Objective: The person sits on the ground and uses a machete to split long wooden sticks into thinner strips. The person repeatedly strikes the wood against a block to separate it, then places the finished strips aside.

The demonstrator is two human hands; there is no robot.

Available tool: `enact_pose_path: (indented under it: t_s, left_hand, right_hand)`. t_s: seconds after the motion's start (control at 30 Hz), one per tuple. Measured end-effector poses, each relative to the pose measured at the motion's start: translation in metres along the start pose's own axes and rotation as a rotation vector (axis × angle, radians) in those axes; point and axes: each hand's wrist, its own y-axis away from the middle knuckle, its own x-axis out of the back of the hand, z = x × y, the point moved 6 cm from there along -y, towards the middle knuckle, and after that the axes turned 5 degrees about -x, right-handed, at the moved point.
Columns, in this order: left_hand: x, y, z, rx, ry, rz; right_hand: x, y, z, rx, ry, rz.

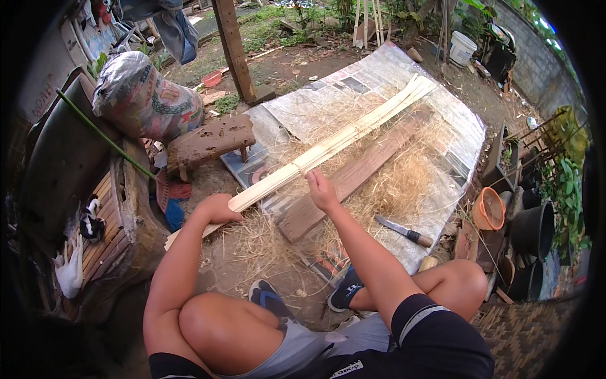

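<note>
A long bundle of pale, flat bamboo strips (341, 142) lies slantwise from near left to far right, its far ends fanned out. My left hand (218, 209) is closed around the near part of the bundle, with the strip ends sticking out behind it. At the bundle's middle, a thin band (299, 168) seems to go round the strips. Right beside that band is my right hand (322, 190), fingers pinched together; what they hold is too small to make out. Under and beside the bundle rests a brown wooden plank (353, 189).
Curly shavings (398, 186) cover a printed sheet (464, 136) on the ground. A knife (404, 231) with a dark handle lies near my right knee. Leftward stand a low wooden bench (211, 142) and a stuffed sack (142, 95). An orange pot (488, 208) is at right.
</note>
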Motion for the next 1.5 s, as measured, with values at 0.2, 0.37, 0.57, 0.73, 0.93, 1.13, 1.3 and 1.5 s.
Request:
enact_pose_path:
  t_s: [0.2,0.37,0.57,0.73,0.93,1.13,1.3,1.5]
  left_hand:
    - [0.016,-0.022,0.024,-0.052,-0.035,-0.008]
    - [0.008,-0.004,0.011,-0.006,0.047,-0.019]
    - [0.021,-0.02,0.029,-0.031,-0.06,0.01]
    - [0.003,-0.015,0.016,-0.009,-0.03,-0.046]
    - [-0.004,-0.007,0.016,-0.006,-0.05,-0.053]
    - [-0.019,-0.026,0.025,0.001,-0.09,0.019]
    - [-0.026,-0.009,0.003,0.072,-0.099,0.067]
    - [-0.037,-0.022,0.019,0.005,0.012,0.051]
  right_hand:
    - [0.051,-0.005,0.062,-0.309,0.606,0.206]
    - [0.014,0.013,0.012,-0.02,0.245,0.142]
    - [0.022,0.005,0.068,-0.148,0.537,0.125]
    - [0.037,-0.024,0.034,-0.142,0.296,0.495]
    - [-0.002,-0.055,-0.006,-0.027,0.646,0.069]
    - [0.008,-0.091,-0.065,-0.166,-0.803,-0.213]
    - [0.105,-0.096,-0.201,0.23,-0.252,-0.283]
    - [0.324,-0.006,-0.155,-0.017,0.785,-0.179]
